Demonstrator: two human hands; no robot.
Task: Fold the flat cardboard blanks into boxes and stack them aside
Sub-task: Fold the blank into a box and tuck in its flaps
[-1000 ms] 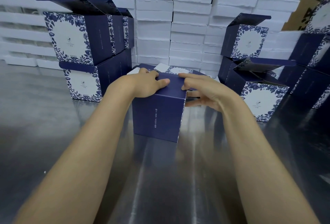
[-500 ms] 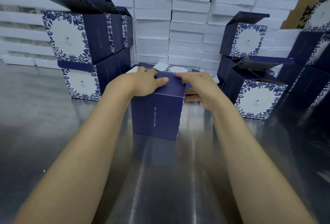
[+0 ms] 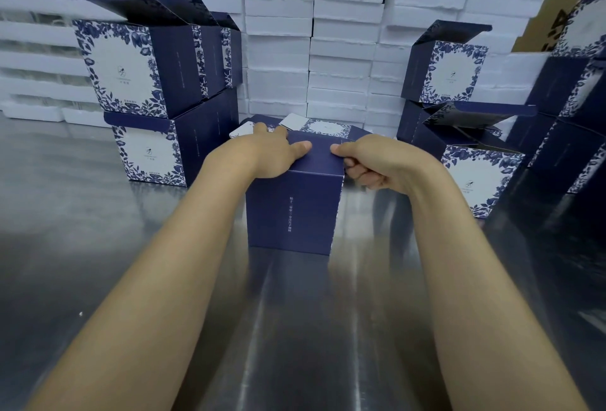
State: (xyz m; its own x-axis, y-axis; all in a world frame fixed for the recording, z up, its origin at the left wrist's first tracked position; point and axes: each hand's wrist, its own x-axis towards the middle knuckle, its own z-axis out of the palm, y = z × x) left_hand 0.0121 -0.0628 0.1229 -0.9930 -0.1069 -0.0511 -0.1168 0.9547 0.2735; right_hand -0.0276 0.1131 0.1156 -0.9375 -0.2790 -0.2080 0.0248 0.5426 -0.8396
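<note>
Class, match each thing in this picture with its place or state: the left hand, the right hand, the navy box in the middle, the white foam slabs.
Column A
1. left hand
2. right hand
3. navy box
4. white foam slabs

Column B
a. piled in stacks along the back
b. stands upright on the metal table
c. lies on the box top, fingers hooked over its far edge
d. thumb on the box top, fingers curled at its right top edge

Pairs: 1-c, 2-d, 3-b, 4-a
</note>
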